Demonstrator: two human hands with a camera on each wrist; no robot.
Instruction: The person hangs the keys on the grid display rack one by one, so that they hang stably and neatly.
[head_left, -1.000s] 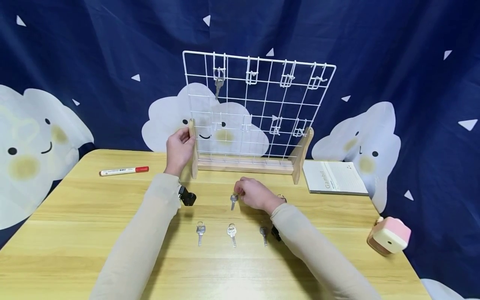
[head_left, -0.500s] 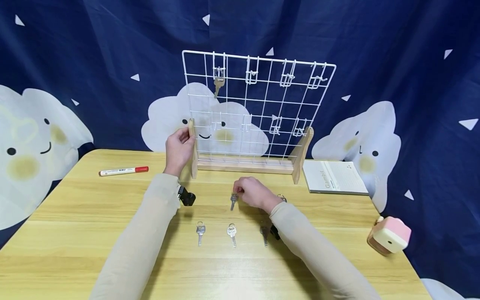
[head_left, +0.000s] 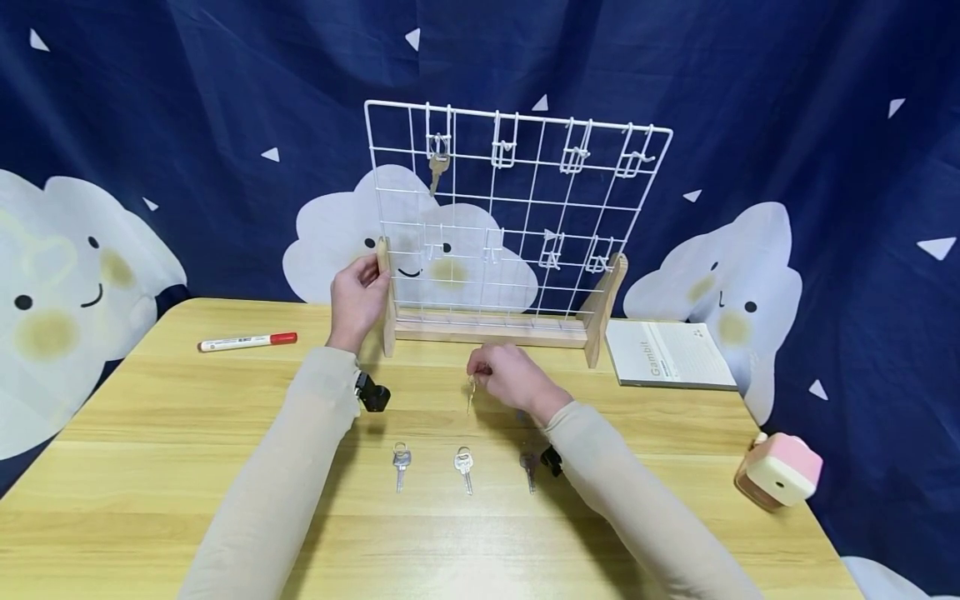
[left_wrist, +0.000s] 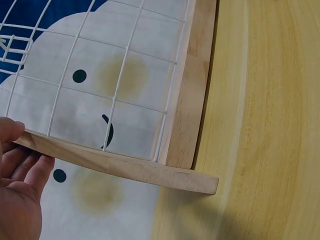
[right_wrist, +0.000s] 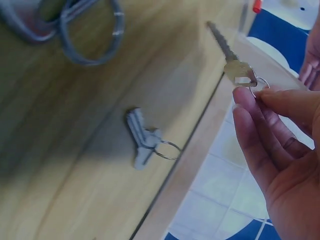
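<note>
My left hand point(head_left: 358, 302) grips the left wooden upright point(left_wrist: 115, 167) of a white wire grid rack point(head_left: 525, 204), thumb on one side and fingers on the other. Between thumb and fingertips, my right hand point(head_left: 517, 379) pinches the ring of a key point(right_wrist: 240, 72). That key hangs blade down just off the table, in front of the rack. One key point(head_left: 438, 167) hangs by its ring from the top left hook. Three more keys lie in a row nearer me: a left one point(head_left: 401, 462), a middle one point(head_left: 464, 468) and a right one point(head_left: 528, 468).
Several white wire hooks point(head_left: 504, 152) sit on the grid in two rows. A red-capped marker point(head_left: 247, 342) lies at the left. To the right are a notebook point(head_left: 670, 356) and a pink and cream sharpener-like box point(head_left: 780, 471). Another key point(right_wrist: 142, 137) lies near my right wrist.
My right hand has risen slightly, lifting the pinched key off the table. The key has turned edge-on to the head view. My left hand stays on the upright.
</note>
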